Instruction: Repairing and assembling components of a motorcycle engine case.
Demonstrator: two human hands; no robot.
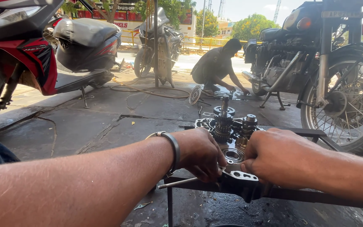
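Both hands curl onto the near edge of the engine case (232,157); left hand (200,153) pinches a thin metal tool (177,183); right hand (276,157) grips the case rim; gear shafts (224,122) stand upright behind.

dark greasy engine case half (232,157), upright gear shafts (223,122), on metal stand

— Where are we?

— We're at an open-air motorcycle repair yard. We see a red scooter (17,54) and a black motorcycle (316,63) parked on the oil-stained concrete floor (106,122).

— Anything else telling us so?

— An opened engine case (232,147) with bare gear shafts sits on a metal stand (299,193) before us, and another person (217,67) crouches over parts near a third bike (160,42).
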